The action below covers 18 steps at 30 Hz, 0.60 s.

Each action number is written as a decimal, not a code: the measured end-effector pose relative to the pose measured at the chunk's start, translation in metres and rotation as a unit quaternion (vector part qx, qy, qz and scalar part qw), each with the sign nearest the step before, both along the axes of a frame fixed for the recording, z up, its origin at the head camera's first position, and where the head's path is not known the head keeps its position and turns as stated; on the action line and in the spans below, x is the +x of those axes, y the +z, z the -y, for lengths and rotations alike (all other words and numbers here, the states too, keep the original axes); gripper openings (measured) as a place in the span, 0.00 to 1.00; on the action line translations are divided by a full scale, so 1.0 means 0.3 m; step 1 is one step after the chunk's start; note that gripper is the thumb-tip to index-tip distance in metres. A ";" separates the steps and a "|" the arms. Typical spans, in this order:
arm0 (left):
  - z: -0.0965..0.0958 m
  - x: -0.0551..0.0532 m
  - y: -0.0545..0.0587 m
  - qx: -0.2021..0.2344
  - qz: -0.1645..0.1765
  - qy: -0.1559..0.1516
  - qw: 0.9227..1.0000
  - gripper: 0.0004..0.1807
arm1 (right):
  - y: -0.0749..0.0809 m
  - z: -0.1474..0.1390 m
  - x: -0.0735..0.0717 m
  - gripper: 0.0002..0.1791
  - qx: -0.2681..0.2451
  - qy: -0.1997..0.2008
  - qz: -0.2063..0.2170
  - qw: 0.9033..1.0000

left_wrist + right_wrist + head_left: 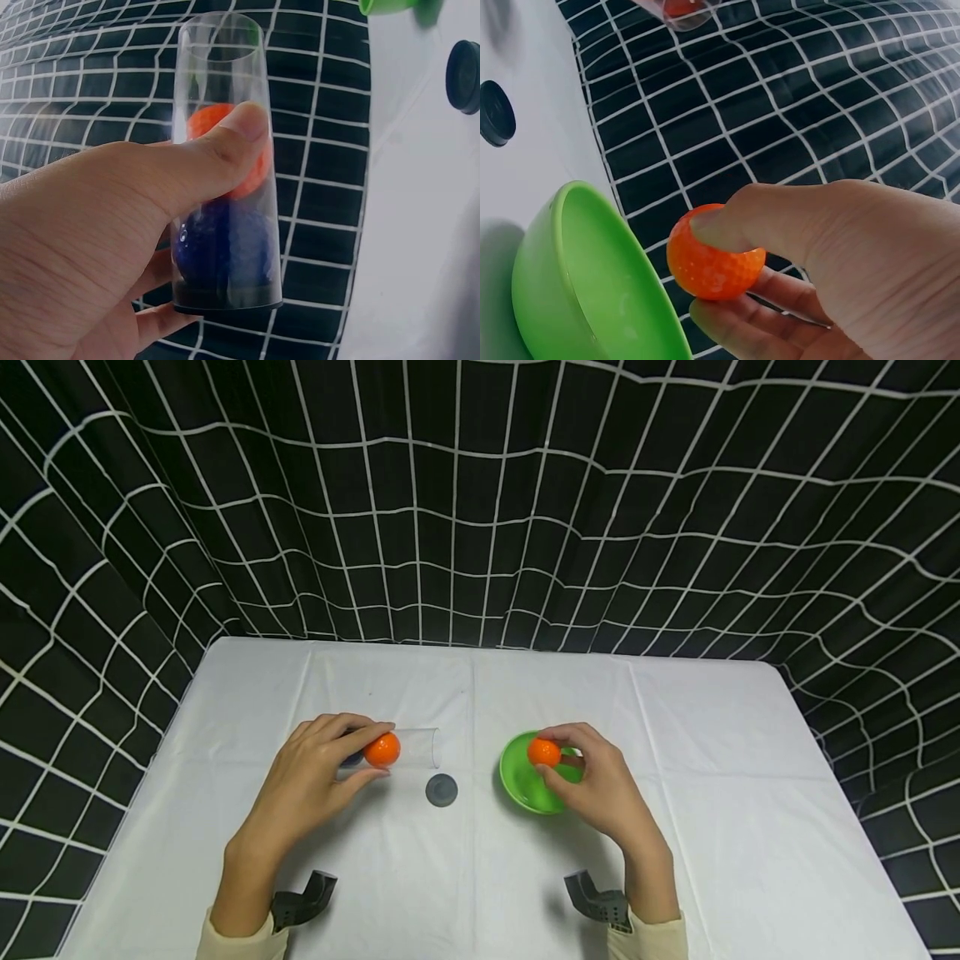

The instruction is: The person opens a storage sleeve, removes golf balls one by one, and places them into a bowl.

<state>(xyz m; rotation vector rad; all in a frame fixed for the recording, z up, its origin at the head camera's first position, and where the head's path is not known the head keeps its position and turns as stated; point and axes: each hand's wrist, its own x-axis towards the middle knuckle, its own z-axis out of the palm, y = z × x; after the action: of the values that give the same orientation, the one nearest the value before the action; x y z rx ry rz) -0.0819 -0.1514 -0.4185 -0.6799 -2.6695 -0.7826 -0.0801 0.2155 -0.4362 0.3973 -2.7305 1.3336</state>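
Note:
My left hand (pixel 307 777) grips a clear plastic tube (pixel 225 67), its thumb and fingers around the wall. Inside the tube sit a dark blue ball (pixel 225 244) at the dark-capped end and an orange ball (pixel 382 749) beside it. The tube's other end is uncapped and points right in the head view. With thumb and fingertips, my right hand (pixel 600 777) pinches a dimpled orange ball (pixel 712 259) above the green bowl (pixel 517 777). No other ball shows in the visible part of the bowl.
A round dark grey cap (pixel 442 790) lies on the white-covered table (pixel 480 877) between the tube and the bowl. Black cloth with a white grid net (pixel 480 527) stands behind the table and along both sides.

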 end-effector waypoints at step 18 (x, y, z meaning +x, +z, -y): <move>-0.003 -0.006 -0.006 0.001 -0.004 -0.003 1.000 0.29 | -0.005 -0.009 -0.008 0.18 0.051 -0.018 -0.011 0.999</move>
<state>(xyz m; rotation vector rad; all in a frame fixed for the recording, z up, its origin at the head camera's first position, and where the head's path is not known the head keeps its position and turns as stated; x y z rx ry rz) -0.0836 -0.1505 -0.4203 -0.6902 -2.6603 -0.7835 -0.0824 0.2183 -0.4378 0.3669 -2.7812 1.1795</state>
